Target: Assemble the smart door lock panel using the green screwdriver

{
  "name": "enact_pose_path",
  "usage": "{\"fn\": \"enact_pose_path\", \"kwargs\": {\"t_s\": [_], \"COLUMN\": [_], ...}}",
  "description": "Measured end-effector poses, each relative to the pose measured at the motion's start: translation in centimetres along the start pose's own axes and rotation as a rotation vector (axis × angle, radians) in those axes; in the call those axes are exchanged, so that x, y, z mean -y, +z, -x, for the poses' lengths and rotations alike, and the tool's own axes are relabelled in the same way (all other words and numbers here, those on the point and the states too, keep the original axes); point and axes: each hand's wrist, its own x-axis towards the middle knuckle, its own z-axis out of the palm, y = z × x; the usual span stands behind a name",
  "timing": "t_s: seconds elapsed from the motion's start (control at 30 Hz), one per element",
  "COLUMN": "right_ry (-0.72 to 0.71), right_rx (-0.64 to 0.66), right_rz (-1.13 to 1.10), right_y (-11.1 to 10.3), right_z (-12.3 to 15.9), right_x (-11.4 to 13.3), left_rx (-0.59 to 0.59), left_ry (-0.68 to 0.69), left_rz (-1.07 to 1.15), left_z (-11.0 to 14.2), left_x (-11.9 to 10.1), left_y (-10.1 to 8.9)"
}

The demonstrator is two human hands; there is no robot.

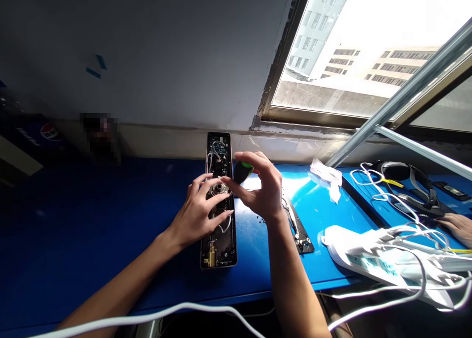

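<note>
A long black electronic door lock housing lies on the blue table with its inside facing up. A circuit board and looped white wires show at its far end, and a brass cylinder at the near end. Across the middle of the housing rests my left hand, fingers spread over a round metal part. My right hand grips a screwdriver by its black and green handle, above the housing's right edge. The screwdriver's tip is hidden.
To the right lies a dark plate with white wiring, near small dark bits. Beyond are a white power strip with tangled cables, crumpled plastic and a black headset. Another person's hand rests at far right. A white cable crosses in front.
</note>
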Motion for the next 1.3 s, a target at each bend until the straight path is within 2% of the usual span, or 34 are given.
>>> {"fn": "enact_pose_path", "kwargs": {"t_s": [0.2,0.33,0.53,0.77,0.93,1.13,1.3], "right_ry": [-0.008,-0.024,0.050,0.157,0.202,0.128,0.189], "right_rx": [-0.046,-0.109,-0.181,-0.243,-0.155,-0.176,0.045], "right_rz": [-0.018,-0.052,-0.110,-0.188,-0.171,-0.203,-0.293], "right_y": [-0.1,-0.3,-0.6,-0.9,-1.2,-1.1,-1.5], "right_z": [0.0,0.0,0.2,0.3,0.7,0.5,0.3], "right_x": [-0.2,-0.3,-0.2,-0.2,-0.5,-0.3,0.5], "left_rx": [-0.003,-0.053,-0.145,-0.188,-0.165,-0.175,-0.162], "left_ry": [-0.001,-0.009,0.006,-0.016,-0.018,-0.083,-0.148], "left_rz": [0.019,0.054,0.115,0.243,0.279,0.339,0.341], "left_z": [0.0,-0.1,-0.1,-0.3,-0.3,-0.3,-0.2], "left_x": [0.2,0.0,-0.1,-0.2,-0.3,-0.4,-0.4], "left_y": [0.1,0.2,0.5,0.3,0.3,0.4,0.6]}}
